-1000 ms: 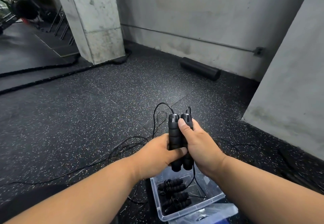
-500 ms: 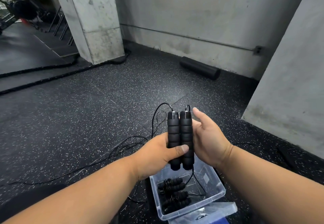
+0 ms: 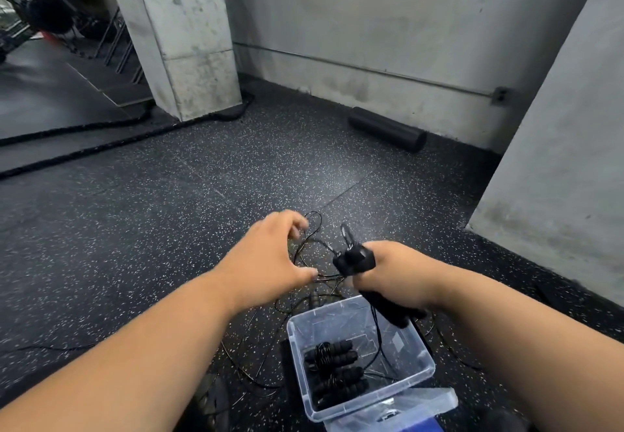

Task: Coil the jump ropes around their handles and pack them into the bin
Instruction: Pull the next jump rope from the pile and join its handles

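Note:
My right hand is shut on a pair of black foam jump rope handles, held tilted above the clear plastic bin. Their thin black cord loops out from the handle tops to the left. My left hand is beside the handles with fingers spread and curled around the cord loops; whether it grips the cord I cannot tell. Inside the bin lie two coiled jump ropes with black handles.
Loose black cord trails over the speckled rubber floor left of the bin. The bin's clear lid lies at its near side. A black foam roller rests by the far wall. A concrete pillar stands at far left, a wall at right.
The left hand let go of the handles and moved up-left to the cord. The right hand closed around both handles and tilted them over. The view dropped toward the bin.

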Demonstrator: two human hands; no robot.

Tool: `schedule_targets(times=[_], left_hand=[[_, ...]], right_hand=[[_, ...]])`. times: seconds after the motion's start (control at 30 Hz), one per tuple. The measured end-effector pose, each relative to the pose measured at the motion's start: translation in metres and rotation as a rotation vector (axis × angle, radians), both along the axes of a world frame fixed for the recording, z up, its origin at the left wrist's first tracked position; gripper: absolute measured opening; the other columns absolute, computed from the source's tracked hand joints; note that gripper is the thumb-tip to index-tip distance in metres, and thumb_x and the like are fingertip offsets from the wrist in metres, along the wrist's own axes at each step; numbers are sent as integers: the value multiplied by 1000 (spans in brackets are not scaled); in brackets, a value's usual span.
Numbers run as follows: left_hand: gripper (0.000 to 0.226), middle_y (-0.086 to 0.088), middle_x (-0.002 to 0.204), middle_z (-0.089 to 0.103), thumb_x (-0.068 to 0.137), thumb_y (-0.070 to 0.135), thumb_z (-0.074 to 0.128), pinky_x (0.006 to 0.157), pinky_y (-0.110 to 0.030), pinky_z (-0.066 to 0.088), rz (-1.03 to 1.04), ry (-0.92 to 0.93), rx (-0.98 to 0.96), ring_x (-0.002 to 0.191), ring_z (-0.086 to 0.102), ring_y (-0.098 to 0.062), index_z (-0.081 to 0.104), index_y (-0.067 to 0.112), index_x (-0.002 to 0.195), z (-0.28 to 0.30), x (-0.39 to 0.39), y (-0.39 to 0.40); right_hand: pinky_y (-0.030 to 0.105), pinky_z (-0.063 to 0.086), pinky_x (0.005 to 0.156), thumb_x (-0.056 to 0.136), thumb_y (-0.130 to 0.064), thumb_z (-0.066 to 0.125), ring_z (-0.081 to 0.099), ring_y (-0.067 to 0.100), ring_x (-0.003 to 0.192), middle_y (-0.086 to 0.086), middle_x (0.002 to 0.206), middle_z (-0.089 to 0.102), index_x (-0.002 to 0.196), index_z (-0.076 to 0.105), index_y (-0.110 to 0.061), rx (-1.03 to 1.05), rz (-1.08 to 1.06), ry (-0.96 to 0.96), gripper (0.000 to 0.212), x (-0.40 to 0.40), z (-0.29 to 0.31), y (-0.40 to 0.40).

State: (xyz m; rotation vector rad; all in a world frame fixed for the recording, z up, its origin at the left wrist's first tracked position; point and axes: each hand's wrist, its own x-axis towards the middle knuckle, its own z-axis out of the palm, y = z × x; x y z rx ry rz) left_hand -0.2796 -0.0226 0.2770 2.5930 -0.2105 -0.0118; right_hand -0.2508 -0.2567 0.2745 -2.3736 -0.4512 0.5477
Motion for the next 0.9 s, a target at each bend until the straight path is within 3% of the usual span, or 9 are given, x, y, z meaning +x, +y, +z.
schedule_targets(times=[0.07,0.17,0.2,0.23,0.27,0.33,0.53,0.63,0.9], left_hand=[[96,23,150,37,78,46,87,128,-35,25,-139,-34,16,146,28,-2,29,47,155,6,-2,-1],[100,23,166,22,81,44,84,132,-40,2,-308,97,156,157,9,-3,23,47,160,-5,-7,-21],[86,32,145,22,81,44,83,132,-41,13,-327,172,156,151,27,-6,37,44,153,-11,-7,-27],[65,11,114,59,81,43,83,122,-37,35,-332,253,129,133,52,-7,52,42,138,-17,-7,-31],[45,20,111,69,81,42,82,97,-28,49,-330,341,73,105,64,-7,61,37,120,-20,-7,-34],[23,19,81,65,84,37,80,71,-26,42,-329,528,-88,79,61,-6,64,30,98,-24,-4,-33],[31,-10,94,74,85,27,79,93,-32,58,-311,706,-686,93,74,-25,63,13,107,-26,4,-33],[25,-1,80,59,87,27,81,68,-25,53,-290,615,-636,71,56,-13,63,15,98,-28,4,-37],[31,17,66,60,82,34,87,57,-21,40,-229,439,-277,60,53,-5,59,25,91,-11,9,-23]], right_hand=[[30,50,74,87,-37,75,66,16,81,-10,86,70,98,64,-23,-228,134,-67,21,-5,4,0],[31,45,69,89,-41,65,64,22,86,-7,95,68,100,58,-26,-495,276,-277,20,-16,6,10],[32,44,69,91,-40,61,65,25,88,-5,97,68,99,56,-26,-542,306,-375,16,-19,5,14],[32,42,69,93,-37,58,67,26,90,-4,98,68,97,53,-27,-568,326,-465,12,-20,4,16],[33,40,69,94,-34,56,67,27,92,-3,98,68,95,49,-29,-589,343,-546,9,-21,5,17],[34,34,70,94,-29,56,66,26,95,-3,99,68,92,42,-31,-625,385,-679,14,-20,7,17],[35,35,62,71,-24,73,62,22,70,-6,75,63,83,47,-28,-507,419,-1052,28,-11,1,11],[37,40,65,68,-27,71,60,22,71,-8,76,62,88,48,-28,-465,423,-1055,31,-12,-2,11],[38,49,85,76,-47,60,61,19,98,-13,103,60,114,53,-38,-524,216,-742,40,6,11,-15]])
